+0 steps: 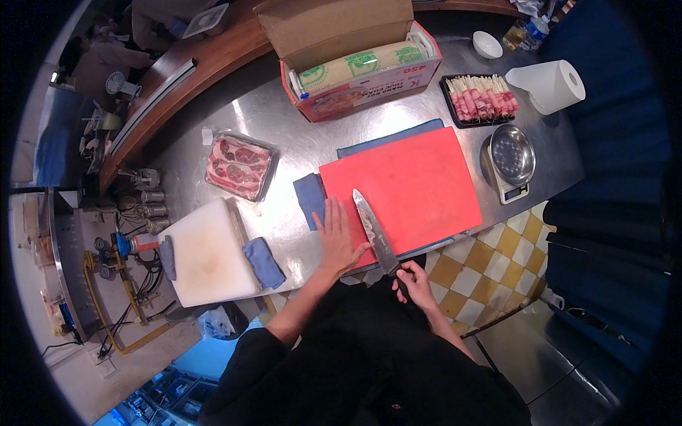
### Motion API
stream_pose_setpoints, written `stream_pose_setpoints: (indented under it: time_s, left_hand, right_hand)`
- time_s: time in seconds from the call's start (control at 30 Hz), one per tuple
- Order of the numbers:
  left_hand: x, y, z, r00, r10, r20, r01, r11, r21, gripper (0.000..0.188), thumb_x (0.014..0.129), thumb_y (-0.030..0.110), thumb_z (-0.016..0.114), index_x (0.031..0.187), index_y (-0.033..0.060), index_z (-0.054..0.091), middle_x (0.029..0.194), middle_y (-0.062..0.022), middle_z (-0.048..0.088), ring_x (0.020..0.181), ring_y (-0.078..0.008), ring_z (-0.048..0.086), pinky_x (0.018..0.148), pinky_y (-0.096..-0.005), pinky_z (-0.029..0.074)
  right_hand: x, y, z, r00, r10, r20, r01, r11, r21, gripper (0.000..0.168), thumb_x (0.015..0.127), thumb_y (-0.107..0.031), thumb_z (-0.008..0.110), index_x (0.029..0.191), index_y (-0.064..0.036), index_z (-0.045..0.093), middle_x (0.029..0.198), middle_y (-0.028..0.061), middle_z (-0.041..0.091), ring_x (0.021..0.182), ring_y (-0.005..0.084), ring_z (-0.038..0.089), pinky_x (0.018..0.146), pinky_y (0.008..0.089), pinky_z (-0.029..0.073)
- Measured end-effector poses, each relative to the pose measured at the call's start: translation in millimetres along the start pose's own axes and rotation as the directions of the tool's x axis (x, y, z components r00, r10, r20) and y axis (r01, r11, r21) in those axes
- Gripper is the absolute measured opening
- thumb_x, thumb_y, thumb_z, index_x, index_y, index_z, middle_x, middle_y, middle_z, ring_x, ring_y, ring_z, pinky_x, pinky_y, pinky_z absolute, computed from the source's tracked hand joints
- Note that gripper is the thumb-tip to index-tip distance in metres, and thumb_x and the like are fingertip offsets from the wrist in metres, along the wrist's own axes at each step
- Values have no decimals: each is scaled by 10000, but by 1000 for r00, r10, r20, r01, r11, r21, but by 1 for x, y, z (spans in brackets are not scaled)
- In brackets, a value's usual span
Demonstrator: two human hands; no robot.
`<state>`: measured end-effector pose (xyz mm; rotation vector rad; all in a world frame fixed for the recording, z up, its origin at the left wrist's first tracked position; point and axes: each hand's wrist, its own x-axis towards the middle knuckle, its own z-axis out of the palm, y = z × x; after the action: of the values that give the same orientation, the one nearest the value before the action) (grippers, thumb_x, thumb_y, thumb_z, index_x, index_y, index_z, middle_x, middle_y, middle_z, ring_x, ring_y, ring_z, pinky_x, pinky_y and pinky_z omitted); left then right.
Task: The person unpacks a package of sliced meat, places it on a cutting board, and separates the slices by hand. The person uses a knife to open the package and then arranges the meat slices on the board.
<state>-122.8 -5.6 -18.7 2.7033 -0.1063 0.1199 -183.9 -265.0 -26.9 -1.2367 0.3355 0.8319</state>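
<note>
A chef's knife [374,234] is held by its dark handle in my right hand [415,285], at the near edge of a red cutting board [415,181]. Its blade points away from me over the board's left part. My left hand [337,239] lies flat with fingers extended on the board's left edge, holding nothing, beside a folded blue cloth [309,202]. Another blue cloth [391,139] shows from under the board's far side. To the left sits a plastic-wrapped tray of sliced meat [240,165]. A black tray of meat-wrapped skewers [482,100] stands beyond the board's right corner.
On the steel table [192,117] are a white cutting board [205,255], a blue cloth [264,262], an open cardboard box of film [367,85], a kitchen scale [514,193] with a metal bowl [512,154], a paper roll [554,88] and a white bowl [487,44]. People stand beyond the wooden counter.
</note>
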Motion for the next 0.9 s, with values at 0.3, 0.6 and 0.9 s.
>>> stream_pose_setpoints:
  time_s: [0.3, 0.6, 0.9]
  left_hand:
    - [-58, 6, -78, 999, 42, -24, -42, 999, 12, 833, 906, 702, 524, 1532, 157, 451, 1633, -292, 185, 1529, -459, 155, 1208, -636, 82]
    - [-175, 26, -157, 795, -525, -303, 560, 828, 35, 798, 914, 807, 354, 1501, 291, 515, 1657, -309, 35, 1524, -526, 3, 1151, -724, 2]
    - [-421, -126, -210, 449, -702, -553, 800, 592, -101, 732, 915, 762, 434, 1489, 318, 525, 1669, -270, 67, 1520, -531, 26, 1144, -737, -3]
  right_hand:
    - [25, -118, 27, 961, 84, 265, -9, 961, -275, 184, 1047, -203, 572, 1113, -41, 516, 720, 100, 663, 429, 137, 566, 357, 257, 395]
    - [36, -139, 190, 634, 477, 609, 16, 779, -627, 215, 1045, -237, 580, 1142, -57, 517, 721, 90, 667, 430, 138, 576, 352, 251, 399]
    - [3, 20, 472, 453, 719, 528, 164, 515, -842, 213, 1034, -247, 598, 1095, -56, 527, 723, 96, 668, 432, 139, 561, 358, 261, 401]
